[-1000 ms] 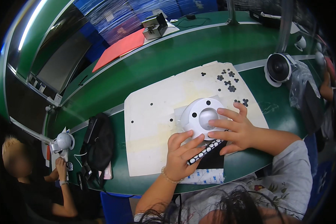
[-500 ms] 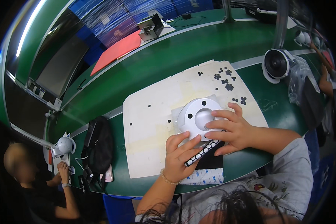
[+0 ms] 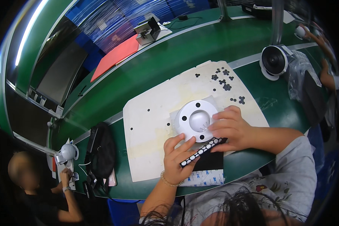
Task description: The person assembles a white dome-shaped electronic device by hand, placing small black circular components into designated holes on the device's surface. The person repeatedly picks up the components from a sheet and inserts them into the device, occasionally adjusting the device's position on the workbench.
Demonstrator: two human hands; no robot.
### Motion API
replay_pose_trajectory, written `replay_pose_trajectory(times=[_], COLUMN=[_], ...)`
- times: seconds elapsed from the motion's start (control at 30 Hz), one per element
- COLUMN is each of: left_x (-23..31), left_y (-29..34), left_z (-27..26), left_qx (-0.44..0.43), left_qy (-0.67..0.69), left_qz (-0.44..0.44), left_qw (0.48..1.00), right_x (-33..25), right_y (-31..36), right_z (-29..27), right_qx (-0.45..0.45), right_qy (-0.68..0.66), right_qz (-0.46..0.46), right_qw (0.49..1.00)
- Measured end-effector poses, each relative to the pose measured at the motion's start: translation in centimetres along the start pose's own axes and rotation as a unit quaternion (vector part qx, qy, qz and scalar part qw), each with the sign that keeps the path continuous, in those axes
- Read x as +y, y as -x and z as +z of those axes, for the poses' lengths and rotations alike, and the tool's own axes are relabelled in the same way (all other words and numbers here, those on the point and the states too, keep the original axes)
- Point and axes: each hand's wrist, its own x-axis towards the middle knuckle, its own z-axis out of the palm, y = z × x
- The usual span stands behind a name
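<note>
A white ring-shaped base [image 3: 182, 130] with a round hollow lies in front of me. Three black round pads [image 3: 184, 118] show on its face. My left hand [image 3: 177, 158] rests two fingertips at the base's near-left edge and holds a black strip [image 3: 199, 152] with a row of white circles, slanting up to the right. On the base's right rim lie the curled fingers of my right hand [image 3: 233, 130]; its thumb is below, beside the strip's upper end. What lies between those fingertips is hidden. Under the strip are a black sheet [image 3: 209, 162] and a printed backing sheet [image 3: 203, 178].
A pale board [image 3: 147, 150] lies under the base, with loose black pads [image 3: 226, 87] at its far right. A black bag [image 3: 101, 150] is at left, near a co-worker [image 3: 37, 192]. A white device with a black round face [image 3: 274, 61] stands at right beside clear plastic [image 3: 299, 73].
The base has turned a little counterclockwise, and a third pad near its lower edge now shows. My right fingers have drawn together and left the hollow for the rim. The view has shifted slightly.
</note>
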Motion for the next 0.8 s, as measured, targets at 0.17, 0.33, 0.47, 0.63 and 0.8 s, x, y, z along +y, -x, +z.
replay_pose_trajectory(times=[0.17, 0.33, 0.47, 0.63, 0.8], left_x=[-0.2, -0.1, 0.1, 0.0, 0.0], left_y=[0.1, 0.2, 0.5, 0.6, 0.5], left_z=[0.0, -0.2, -0.1, -0.4, -0.6], left_qx=[0.013, 0.020, 0.050, 0.060, 0.058], left_qy=[0.026, 0.038, 0.042, 0.046, 0.033], left_qz=[-0.008, -0.018, -0.038, -0.044, -0.040], left_qw=[1.000, 0.999, 0.997, 0.996, 0.997], right_x=[-0.2, -0.5, -0.4, -0.1, 0.0], right_y=[0.4, -0.1, -0.5, -0.3, -0.5], right_z=[-0.5, -0.8, -1.6, -1.8, -2.0], right_qx=[-0.014, -0.029, -0.049, -0.029, -0.049], right_qy=[-0.043, -0.081, -0.091, -0.130, -0.178], right_qz=[0.020, 0.047, 0.059, 0.096, 0.132], right_qw=[0.999, 0.995, 0.993, 0.986, 0.974])
